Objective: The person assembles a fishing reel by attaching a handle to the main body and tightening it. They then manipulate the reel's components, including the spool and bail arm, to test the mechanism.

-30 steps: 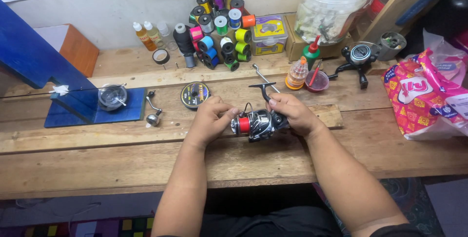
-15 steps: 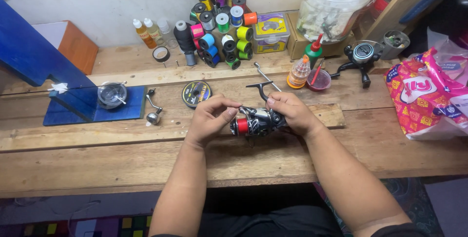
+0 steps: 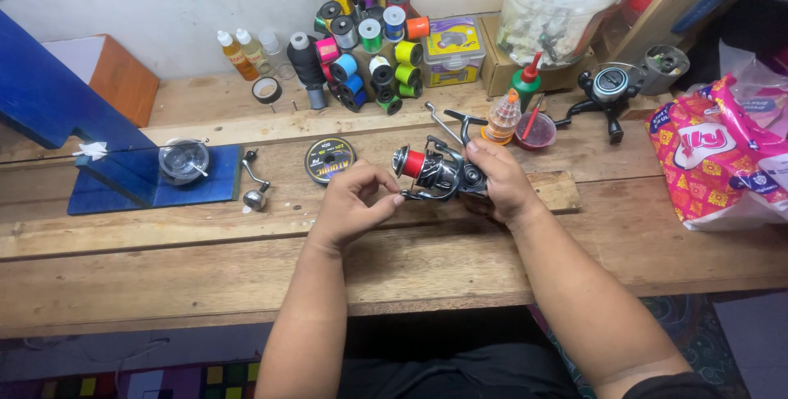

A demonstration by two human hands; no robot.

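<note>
Reel: fishing reel (image 3: 439,171), likely hard, weighty metal; best gripped round the body.
Right hand (image 3: 497,181): grasping the reel.
Left hand (image 3: 355,202): fingertips pinched left of the reel; whether they hold anything, I cannot tell.

A single head-worn camera looks steeply down from above a wooden bench (image 3: 164,284), facing the back wall. It sits close: both forearms fill the lower frame, with hands mid-frame. The bench's far edges seem cropped.

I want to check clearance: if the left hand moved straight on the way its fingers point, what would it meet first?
The left hand points right, toward the fishing reel that the right hand holds. It would probably meet the reel's lower frame first; its fingertips look almost touching already.
</note>
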